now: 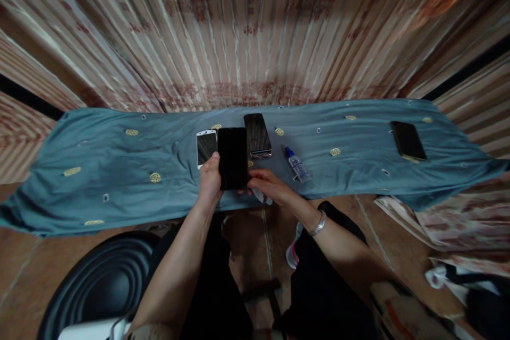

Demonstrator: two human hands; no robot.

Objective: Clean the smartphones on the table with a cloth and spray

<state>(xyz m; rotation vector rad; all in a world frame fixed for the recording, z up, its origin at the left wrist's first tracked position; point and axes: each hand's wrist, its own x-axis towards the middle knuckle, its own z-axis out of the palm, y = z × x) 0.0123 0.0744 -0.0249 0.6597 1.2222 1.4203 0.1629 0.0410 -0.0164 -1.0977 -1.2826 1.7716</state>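
My left hand (210,178) is closed around the left edge of a large black phone (233,158), its dark screen facing up, above the cloth-covered table. My right hand (269,185) is closed at the phone's lower right edge, with some fingers hidden beneath it. A crumpled white cloth (262,196) hangs under the right hand. Beside my left thumb, partly covered by the black phone, lies a white phone (206,147). Just behind to the right lies another dark phone (258,135), which looks stacked on something. A clear bottle with a blue cap (297,164) lies right of my right hand.
A teal cloth with yellow prints (119,170) covers the long, narrow table. One more black phone (408,141) lies at the far right. Striped curtains (255,37) hang behind the table. A ridged black round object (105,281) stands on the floor at lower left.
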